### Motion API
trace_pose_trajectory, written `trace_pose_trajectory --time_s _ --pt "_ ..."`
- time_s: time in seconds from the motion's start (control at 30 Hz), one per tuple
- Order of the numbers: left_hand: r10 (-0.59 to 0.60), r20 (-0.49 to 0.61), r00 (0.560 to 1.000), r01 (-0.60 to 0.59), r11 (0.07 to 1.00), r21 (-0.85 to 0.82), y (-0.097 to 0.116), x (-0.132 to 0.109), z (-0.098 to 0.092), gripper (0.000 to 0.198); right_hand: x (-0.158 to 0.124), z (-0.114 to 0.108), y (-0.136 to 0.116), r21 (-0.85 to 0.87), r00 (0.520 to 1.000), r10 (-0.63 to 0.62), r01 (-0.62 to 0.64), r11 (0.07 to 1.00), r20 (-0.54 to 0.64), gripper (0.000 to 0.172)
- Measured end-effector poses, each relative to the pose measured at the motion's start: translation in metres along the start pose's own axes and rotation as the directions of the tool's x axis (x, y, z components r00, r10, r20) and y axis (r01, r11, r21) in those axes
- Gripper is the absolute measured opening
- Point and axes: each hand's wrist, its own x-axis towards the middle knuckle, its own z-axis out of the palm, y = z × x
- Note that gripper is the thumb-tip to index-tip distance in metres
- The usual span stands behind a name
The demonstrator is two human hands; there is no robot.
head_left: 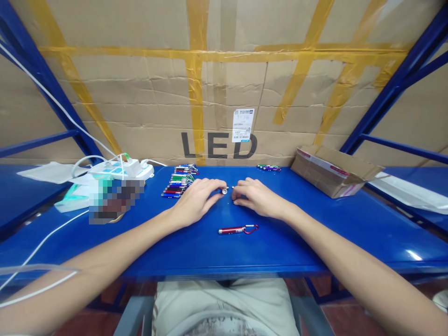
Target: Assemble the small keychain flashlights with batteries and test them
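My left hand [202,199] is closed in a pinch, with a small round silver cap [224,191] showing at its fingertips. Opposite it, a short gap away, my right hand [255,197] rests on the blue table with its fingers curled together. Whatever those fingers hold is hidden; a tiny dark and silver piece shows beside their tips. Nearer to me lies a red pen-shaped flashlight [231,230] with a red carabiner clip. Left of my left hand, several similar flashlights [175,185] in blue, red and green lie in a row, partly covered by that hand.
A few more flashlights [269,167] lie at the table's back edge. An open cardboard box [332,172] stands at the right. At the left are a white power strip [140,170] with cables and a blurred-out object [117,203]. A big carton [157,102] forms the back wall.
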Motion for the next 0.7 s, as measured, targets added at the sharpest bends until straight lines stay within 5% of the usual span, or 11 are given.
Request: trace_pose_trajectory --time_s 0.37,0.7 --pt "-0.026 -0.002 1.0 0.026 1.0 0.005 -0.0008 -0.0002 0.0015 0.02 -0.0023 -0.0046 -0.0085 0.043 0.995 0.08 -0.082 0.996 0.064 0.007" --pt "-0.166 0.014 0.986 0.164 0.957 -0.237 -0.0009 0.0011 0.0044 0.019 -0.0044 -0.0071 0.0008 0.183 0.994 0.051 -0.032 0.983 -0.096 0.011"
